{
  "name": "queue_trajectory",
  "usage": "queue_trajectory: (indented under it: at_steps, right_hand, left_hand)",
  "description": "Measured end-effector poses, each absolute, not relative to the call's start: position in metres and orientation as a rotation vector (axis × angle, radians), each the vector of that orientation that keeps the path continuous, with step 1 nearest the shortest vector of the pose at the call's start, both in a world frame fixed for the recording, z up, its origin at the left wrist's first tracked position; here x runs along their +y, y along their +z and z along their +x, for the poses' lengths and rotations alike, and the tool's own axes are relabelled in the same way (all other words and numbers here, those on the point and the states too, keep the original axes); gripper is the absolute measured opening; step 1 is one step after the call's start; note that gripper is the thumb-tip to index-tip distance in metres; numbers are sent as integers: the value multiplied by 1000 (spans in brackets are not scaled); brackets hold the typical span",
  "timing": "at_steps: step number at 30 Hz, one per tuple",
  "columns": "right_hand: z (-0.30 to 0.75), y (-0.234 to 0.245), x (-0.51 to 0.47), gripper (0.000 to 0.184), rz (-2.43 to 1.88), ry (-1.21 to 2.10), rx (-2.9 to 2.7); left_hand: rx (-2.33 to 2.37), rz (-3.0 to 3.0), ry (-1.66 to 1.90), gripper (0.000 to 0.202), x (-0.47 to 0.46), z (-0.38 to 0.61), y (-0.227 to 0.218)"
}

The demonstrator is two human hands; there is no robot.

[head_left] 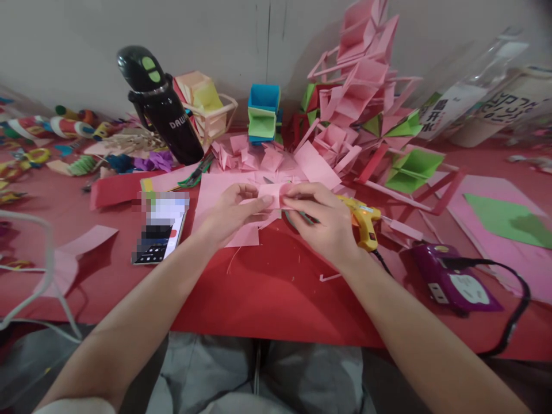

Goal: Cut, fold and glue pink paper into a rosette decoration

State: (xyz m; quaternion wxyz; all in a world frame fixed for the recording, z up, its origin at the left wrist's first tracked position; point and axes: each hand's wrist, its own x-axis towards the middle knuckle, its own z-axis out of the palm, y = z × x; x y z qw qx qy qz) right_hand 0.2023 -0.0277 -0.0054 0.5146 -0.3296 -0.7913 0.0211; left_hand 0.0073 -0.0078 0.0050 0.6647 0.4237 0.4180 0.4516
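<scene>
A small strip of pink paper [272, 195] is held between my two hands above the red table. My left hand [235, 208] pinches its left end between thumb and fingers. At the right end, my right hand [321, 215] grips it with the fingertips, and the paper looks bent or curled there. Beneath and behind my hands lie pink paper sheets [211, 192] and several small folded pink pieces [271, 158]. Close to my right hand rests a yellow glue gun [365, 221] with a black cord. Part of a dark tool beneath my right hand is mostly hidden.
A black bottle [166, 115] stands at the back left, near a phone [161, 230]. Pink folded-paper models [357, 86] pile up at the back right. A purple power socket [452, 282] with a cable sits at the right, and white cables [49, 253] hang at the left.
</scene>
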Motion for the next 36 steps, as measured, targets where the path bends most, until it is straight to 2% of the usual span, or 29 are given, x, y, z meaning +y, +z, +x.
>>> queue_trajectory:
  at_steps: [5,17,25,29,36]
  right_hand:
    - [202,-7,-29,23,-808,50,-1910]
    - [199,-4,-32,32,-853,294,-1875]
    - [200,0,-29,15,-1125,699,-1550]
    - [199,0,-27,22,-1181,771,-1571]
    - [200,-2,-26,21,-1163,801,-1539]
  left_hand:
    - [902,917,937,45,-6,6,2]
    - [922,993,1168,54,-5,8,2]
    - [1045,1205,1298,64,-4,7,-6]
    - [1030,1272,1238,64,-8,10,-1]
    - [936,1252,1178,67,-12,12,2]
